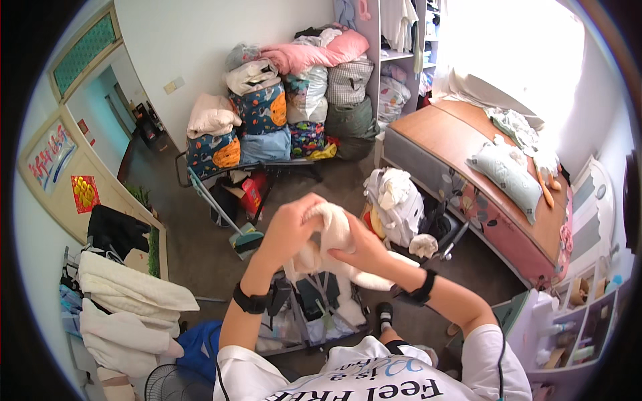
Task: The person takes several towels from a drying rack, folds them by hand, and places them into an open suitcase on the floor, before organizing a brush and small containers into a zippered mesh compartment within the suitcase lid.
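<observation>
Held up in front of me is a cream-white soft cloth point(336, 227), bunched and looped over, with a paler part hanging toward the lower right. Its exact kind I cannot make out. My left hand point(292, 224) grips the upper left of the bundle, fingers curled round it. On the other side my right hand point(366, 248) is closed on the cloth, thumb laid across the front. Beneath both hands an open suitcase point(326, 327) lies on the floor, with crossed straps, dark items and white cloth inside; my forearms and the cloth hide part of it.
Stuffed storage bags point(259, 110) are piled by the far wall. A bed point(428, 134) with a pillow point(506, 180) stands to the right. Nearer are a heaped chair point(400, 207), a broom point(246, 239), cream blankets point(127, 287), a fan point(175, 384) and a purple shelf point(568, 334).
</observation>
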### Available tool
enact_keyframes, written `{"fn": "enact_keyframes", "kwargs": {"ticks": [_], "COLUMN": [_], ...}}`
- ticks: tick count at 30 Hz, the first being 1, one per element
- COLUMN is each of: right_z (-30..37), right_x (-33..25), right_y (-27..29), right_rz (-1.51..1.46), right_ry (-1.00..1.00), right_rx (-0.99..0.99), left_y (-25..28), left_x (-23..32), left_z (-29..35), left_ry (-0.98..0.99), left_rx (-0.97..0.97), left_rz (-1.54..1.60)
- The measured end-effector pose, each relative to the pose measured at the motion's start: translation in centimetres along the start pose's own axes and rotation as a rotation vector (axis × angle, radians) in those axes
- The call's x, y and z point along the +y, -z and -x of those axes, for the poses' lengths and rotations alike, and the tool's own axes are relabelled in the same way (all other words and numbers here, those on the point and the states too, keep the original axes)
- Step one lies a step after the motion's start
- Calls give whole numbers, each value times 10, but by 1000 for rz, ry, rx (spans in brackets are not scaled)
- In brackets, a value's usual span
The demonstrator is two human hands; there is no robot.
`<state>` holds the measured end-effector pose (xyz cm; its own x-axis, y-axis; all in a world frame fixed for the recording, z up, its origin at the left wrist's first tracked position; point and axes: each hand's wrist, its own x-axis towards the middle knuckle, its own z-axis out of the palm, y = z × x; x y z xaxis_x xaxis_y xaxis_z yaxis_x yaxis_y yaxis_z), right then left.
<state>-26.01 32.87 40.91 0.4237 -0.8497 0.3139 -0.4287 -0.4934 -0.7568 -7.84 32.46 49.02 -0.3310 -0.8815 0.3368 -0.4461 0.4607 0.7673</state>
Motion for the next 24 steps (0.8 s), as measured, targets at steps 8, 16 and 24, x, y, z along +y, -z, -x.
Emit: {"fn": "enact_keyframes", "kwargs": {"ticks": [8,16,24], "right_z": [-36,-42,-138], "right_x": [155,208,119], "right_y": [29,87,104], "right_rz": [343,312,-779], "right_ry": [-127,-81,-291], "right_rx": [36,-283,-390], "left_y": [-21,-14,51], "left_x": [-23,-35,-32], "left_z": [-32,3,33], "left_ry": [162,481,427], "left_rx": [66,247,836], "left_rz": [-269,-530,-748]}}
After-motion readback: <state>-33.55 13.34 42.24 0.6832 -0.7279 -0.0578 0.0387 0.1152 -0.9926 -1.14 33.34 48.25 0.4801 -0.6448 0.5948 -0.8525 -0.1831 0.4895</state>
